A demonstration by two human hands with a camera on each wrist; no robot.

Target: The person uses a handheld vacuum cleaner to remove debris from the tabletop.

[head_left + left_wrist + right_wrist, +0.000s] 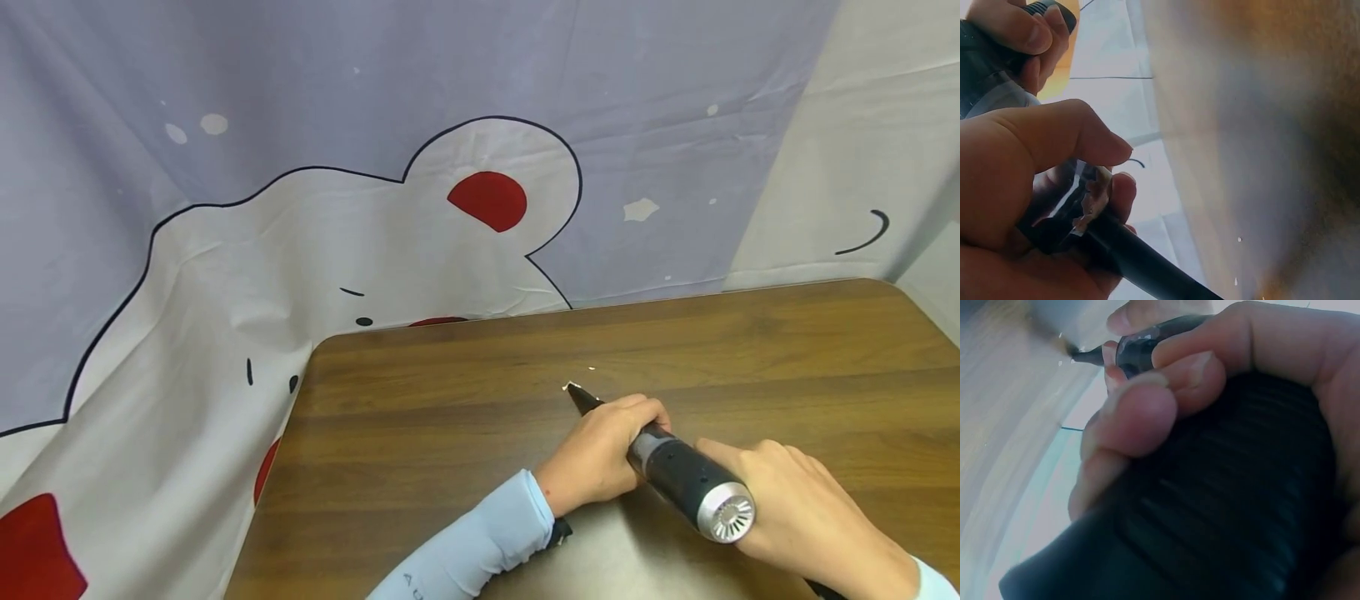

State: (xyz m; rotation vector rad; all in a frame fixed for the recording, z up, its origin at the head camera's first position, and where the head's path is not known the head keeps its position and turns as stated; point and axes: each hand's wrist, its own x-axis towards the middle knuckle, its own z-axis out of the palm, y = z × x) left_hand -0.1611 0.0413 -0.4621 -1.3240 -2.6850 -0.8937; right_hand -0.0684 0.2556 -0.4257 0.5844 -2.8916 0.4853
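1. The handheld vacuum (678, 479) is held slantwise over the tabletop (420, 425), its silver-ringed end towards the person and its narrow black nozzle (582, 398) directed at the far edge.
2. The left hand (600, 454) is wrapped round the clear front part (1063, 209), just behind the nozzle; thumb and fingers curl in from opposite sides, with a small gap between the thumb tip and the nearest fingertip.
3. The right hand (798, 500) grips the ribbed black handle (1222, 481), its fingers bent closely round it.
4. Pale scraps (592, 368) lie on the tabletop by the nozzle's tip, nearer the far edge than the hands are. Whether the tip touches the wood, I cannot tell.
5. A light-blue sleeve (472, 537) covers the left forearm.
6. A cartoon-printed cloth (300, 242) hangs beyond the tabletop's far and left edges.
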